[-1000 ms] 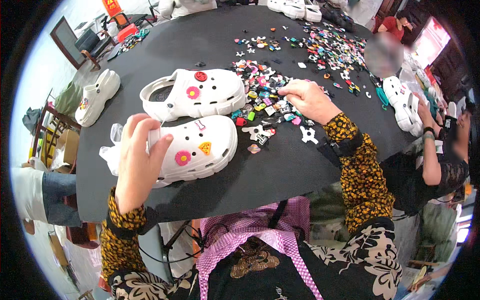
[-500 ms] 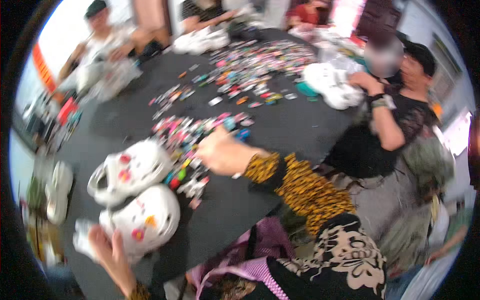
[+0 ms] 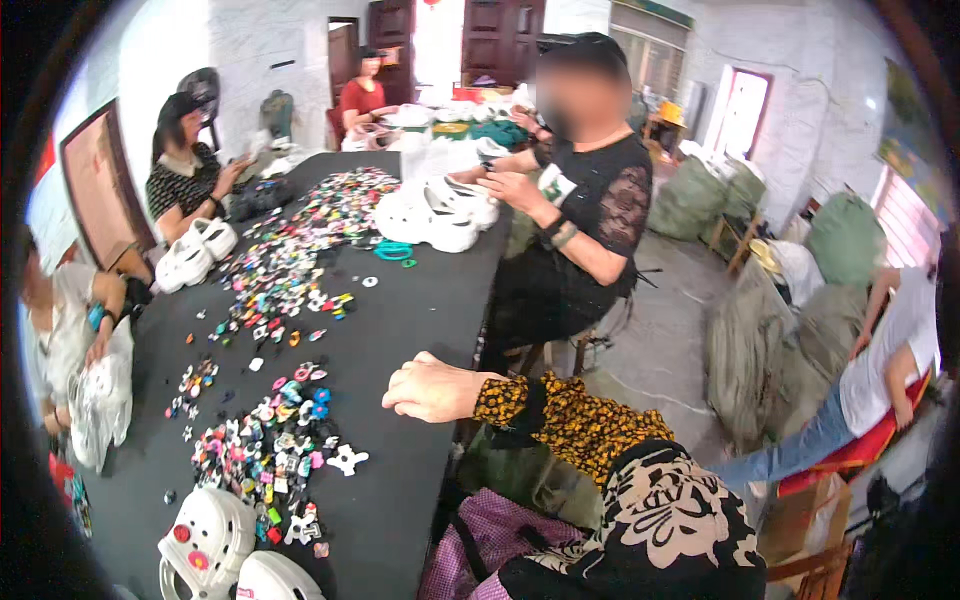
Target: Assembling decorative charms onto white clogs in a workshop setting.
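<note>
My right hand (image 3: 430, 388) is over the black table, to the right of a near pile of small colourful shoe charms (image 3: 270, 450). Its fingers are curled together, and whatever they may hold is hidden. At the lower left lies a white clog (image 3: 210, 540) with a red and a pink charm on its top. A second white clog (image 3: 278, 578) lies beside it, cut off by the lower edge. My left hand is out of view.
A larger heap of charms (image 3: 290, 260) covers the table's far part. White clogs (image 3: 440, 213) lie at the far right edge, by a seated person (image 3: 590, 190). Other people sit on the left and far sides. Large green sacks (image 3: 760, 350) stand on the floor at right.
The view has swung up and to the right. My right hand has come away from the near charm pile to the right. My left hand, earlier by the nearer clog, has left the view.
</note>
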Tool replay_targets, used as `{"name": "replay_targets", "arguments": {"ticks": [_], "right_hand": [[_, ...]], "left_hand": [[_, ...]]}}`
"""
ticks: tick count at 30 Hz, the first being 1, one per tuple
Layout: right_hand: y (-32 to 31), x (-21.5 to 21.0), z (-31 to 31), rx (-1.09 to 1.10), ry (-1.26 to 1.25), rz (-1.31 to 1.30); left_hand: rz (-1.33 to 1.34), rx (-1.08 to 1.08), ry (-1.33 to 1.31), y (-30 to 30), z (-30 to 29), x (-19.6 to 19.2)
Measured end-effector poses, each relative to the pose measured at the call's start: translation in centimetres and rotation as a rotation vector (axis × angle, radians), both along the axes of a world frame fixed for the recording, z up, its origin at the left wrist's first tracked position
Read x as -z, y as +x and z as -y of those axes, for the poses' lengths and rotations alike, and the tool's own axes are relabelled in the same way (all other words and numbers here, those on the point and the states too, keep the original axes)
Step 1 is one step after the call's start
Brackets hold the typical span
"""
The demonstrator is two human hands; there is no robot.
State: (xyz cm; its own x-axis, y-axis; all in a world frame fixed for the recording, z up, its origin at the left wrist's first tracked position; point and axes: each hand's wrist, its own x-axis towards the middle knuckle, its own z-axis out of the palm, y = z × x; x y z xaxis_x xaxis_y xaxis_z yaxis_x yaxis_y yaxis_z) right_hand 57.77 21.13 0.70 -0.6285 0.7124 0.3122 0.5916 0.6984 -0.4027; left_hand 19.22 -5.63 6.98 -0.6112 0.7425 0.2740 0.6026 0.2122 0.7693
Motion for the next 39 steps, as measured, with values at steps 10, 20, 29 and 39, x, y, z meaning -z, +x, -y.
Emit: {"name": "replay_targets", "arguments": {"ticks": [10, 20, 29, 39], "right_hand": [[1.0, 2.3, 2.5, 0.129, 0.043, 0.214], [1.2, 2.9, 2.4, 0.133, 0.095, 0.227], [1.5, 2.1, 0.7, 0.007, 0.111, 0.235], [-5.4, -5.7, -1.3, -0.240, 0.021, 0.081]], "left_hand": [[-0.020, 0.052, 0.077, -1.5, -0.5, 1.5], [-0.122, 0.081, -0.113, -1.5, -1.0, 0.6], [0.216, -0.194, 0.008, 1.8, -1.9, 0.3], [0.346, 0.025, 0.156, -2.2, -1.6, 0.4]]}}
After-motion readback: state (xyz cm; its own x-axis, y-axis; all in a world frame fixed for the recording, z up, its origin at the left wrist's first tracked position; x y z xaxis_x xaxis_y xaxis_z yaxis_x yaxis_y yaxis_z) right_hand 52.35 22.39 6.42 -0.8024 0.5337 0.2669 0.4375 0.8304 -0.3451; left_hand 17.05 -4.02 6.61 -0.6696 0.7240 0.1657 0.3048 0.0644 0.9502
